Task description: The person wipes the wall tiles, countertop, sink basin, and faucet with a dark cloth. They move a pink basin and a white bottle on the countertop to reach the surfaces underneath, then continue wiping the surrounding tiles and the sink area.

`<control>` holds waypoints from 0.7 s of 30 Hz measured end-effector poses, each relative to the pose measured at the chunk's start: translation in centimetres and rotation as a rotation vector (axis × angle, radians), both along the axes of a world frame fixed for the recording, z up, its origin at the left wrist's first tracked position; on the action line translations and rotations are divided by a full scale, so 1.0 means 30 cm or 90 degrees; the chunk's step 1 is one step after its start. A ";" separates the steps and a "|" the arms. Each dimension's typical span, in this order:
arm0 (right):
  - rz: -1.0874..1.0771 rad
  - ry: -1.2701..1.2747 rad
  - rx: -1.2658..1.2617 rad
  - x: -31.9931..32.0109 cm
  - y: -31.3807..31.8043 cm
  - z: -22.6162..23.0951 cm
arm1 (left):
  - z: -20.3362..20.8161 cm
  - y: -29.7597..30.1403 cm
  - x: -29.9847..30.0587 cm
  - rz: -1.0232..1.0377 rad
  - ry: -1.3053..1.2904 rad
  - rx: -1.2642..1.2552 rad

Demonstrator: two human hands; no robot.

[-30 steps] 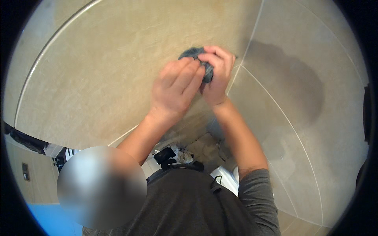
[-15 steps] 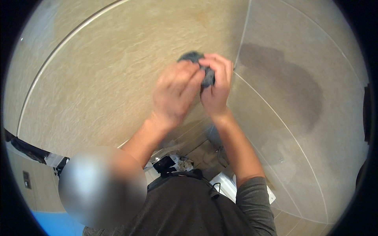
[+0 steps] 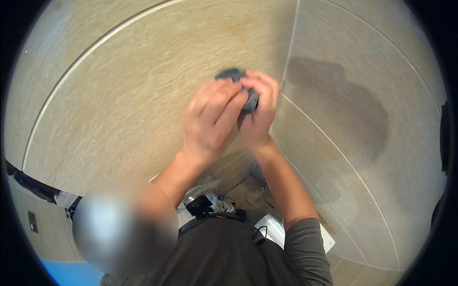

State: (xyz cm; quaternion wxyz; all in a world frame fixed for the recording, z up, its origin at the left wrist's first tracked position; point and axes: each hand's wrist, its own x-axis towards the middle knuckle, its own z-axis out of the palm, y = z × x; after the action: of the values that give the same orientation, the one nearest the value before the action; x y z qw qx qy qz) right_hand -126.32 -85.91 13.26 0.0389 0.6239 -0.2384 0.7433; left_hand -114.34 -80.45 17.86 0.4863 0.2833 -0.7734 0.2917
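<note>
A crumpled dark grey cloth [image 3: 251,101] is bunched between my two hands, in front of the beige veined wall tile [image 3: 138,100]. My left hand [image 3: 210,114] closes on it from the left, fingers bent and pressed together. From the right, my right hand [image 3: 261,97] curls its fingers over the cloth's other side. The fingertips of both hands nearly meet at the cloth. Part of it is hidden under the fingers, and I cannot tell whether it touches the wall.
To the right, a greyer tiled wall [image 3: 334,190] meets the beige one at a corner, with a shadow across it. Below, near my waist, are a black rectangular object [image 3: 199,205] and a white flat-sided object [image 3: 273,228]. A blue surface [image 3: 64,272] shows at lower left.
Both hands have shifted slightly down with the cloth still between them. The view has tilted a little.
</note>
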 end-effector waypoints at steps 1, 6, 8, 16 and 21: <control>-0.003 -0.013 -0.020 0.007 -0.008 0.057 | 0.037 -0.001 -0.001 0.015 0.009 -0.024; -0.005 -0.023 -0.102 0.065 -0.105 0.111 | 0.043 -0.077 0.018 0.079 0.005 -0.091; -0.025 -0.039 -0.102 0.090 -0.134 0.021 | -0.004 -0.063 0.030 0.116 -0.037 -0.058; 0.014 0.020 -0.018 -0.011 -0.107 -0.055 | -0.042 -0.064 -0.004 0.070 -0.009 -0.004; 0.033 0.027 -0.089 -0.048 -0.156 0.190 | 0.165 -0.166 -0.064 0.085 0.078 -0.150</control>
State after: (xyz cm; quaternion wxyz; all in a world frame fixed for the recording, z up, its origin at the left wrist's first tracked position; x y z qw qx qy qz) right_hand -127.75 -90.59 18.95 0.0684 0.6414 -0.1688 0.7453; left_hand -116.28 -85.43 22.82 0.5419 0.2927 -0.6821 0.3942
